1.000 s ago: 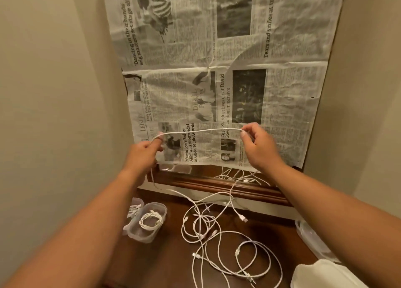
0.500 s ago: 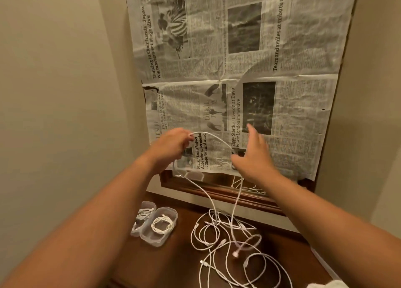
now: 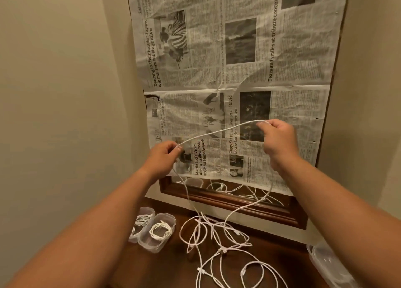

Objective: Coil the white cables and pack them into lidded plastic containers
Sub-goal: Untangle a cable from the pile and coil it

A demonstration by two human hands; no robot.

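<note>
White cable (image 3: pixel 217 132) pinched between left hand (image 3: pixel 161 158) and right hand (image 3: pixel 281 139) fingers (image 3: pixel 263 125), dark wood tabletop (image 3: pixel 165 270), newspaper (image 3: pixel 293 49) over mirror (image 3: pixel 230 189)

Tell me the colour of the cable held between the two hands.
White; the cable shows clearly against the newspaper in the head view.

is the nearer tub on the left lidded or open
Open. The clear plastic container has no lid visible on it, and a coiled white cable lies exposed inside.
</note>
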